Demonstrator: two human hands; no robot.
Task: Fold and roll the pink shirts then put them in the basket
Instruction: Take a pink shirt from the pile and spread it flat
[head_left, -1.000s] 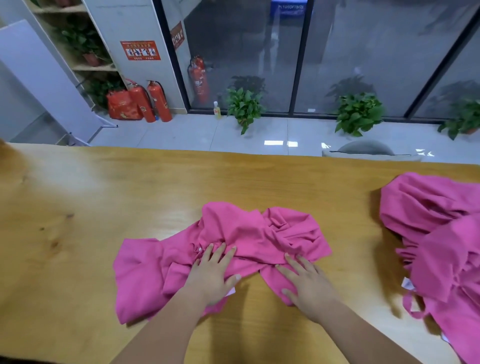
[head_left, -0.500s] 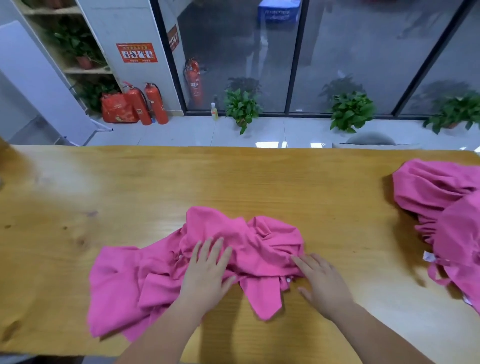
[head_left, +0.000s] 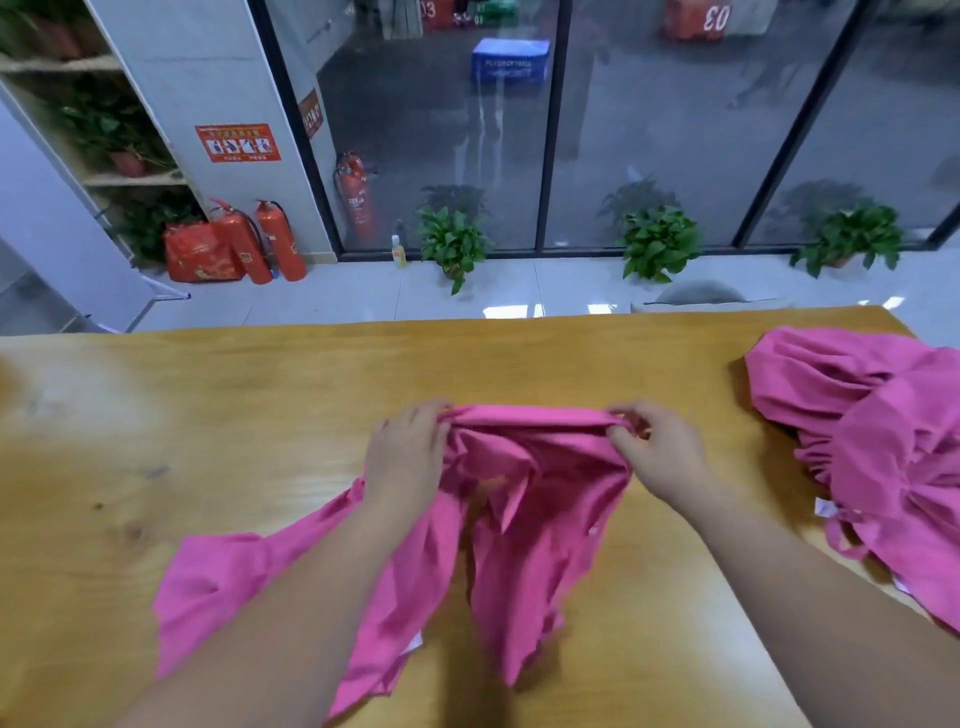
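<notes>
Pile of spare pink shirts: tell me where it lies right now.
In the head view the pile of pink shirts lies on the table's right end, to the right of the right hand and apart from the held shirt.

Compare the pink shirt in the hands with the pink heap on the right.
The pink cloth shirt is pinched at its far edge by the left hand and right hand, stretched between them; the crumpled pink heap is touched by neither. The shirt lies mid-table; the heap sits at the right end of the wooden table, partly out of frame. Both are pink and unfolded.
</notes>
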